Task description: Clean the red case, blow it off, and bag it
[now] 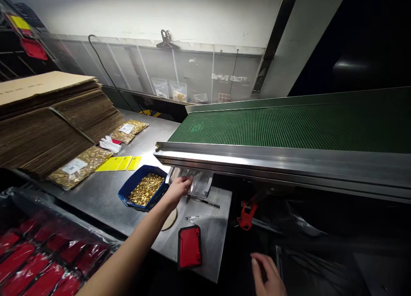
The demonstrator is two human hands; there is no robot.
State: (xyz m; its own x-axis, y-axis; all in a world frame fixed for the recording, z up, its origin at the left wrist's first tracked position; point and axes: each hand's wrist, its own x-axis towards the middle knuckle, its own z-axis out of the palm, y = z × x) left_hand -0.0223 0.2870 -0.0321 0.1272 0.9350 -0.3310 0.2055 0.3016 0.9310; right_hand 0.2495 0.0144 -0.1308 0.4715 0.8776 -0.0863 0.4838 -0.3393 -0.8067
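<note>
My left hand (180, 189) reaches over a white tray (209, 185) under the conveyor's edge, its fingers pinched on a clear plastic bag (199, 184). Just left of it stands a blue bin (123, 192) holding many small gold-coloured metal pieces (146, 189). Nearer to me on the metal table lie a red and black case (189, 247), tweezers (192, 219), a thin black-ended tool (207, 202) and a round tan disc (170, 220), partly hidden by my forearm. Low at the right, my right hand (269, 275) hangs in the air with nothing in it, thumb and fingers apart.
A green conveyor belt (289, 125) with a metal side rail (272, 159) runs off to the right. Stacked cardboard (54, 120) stands at left beside bags of gold pieces (80, 165) and yellow cards (118, 163). A crate of wrapped red items (41, 253) sits lower left.
</note>
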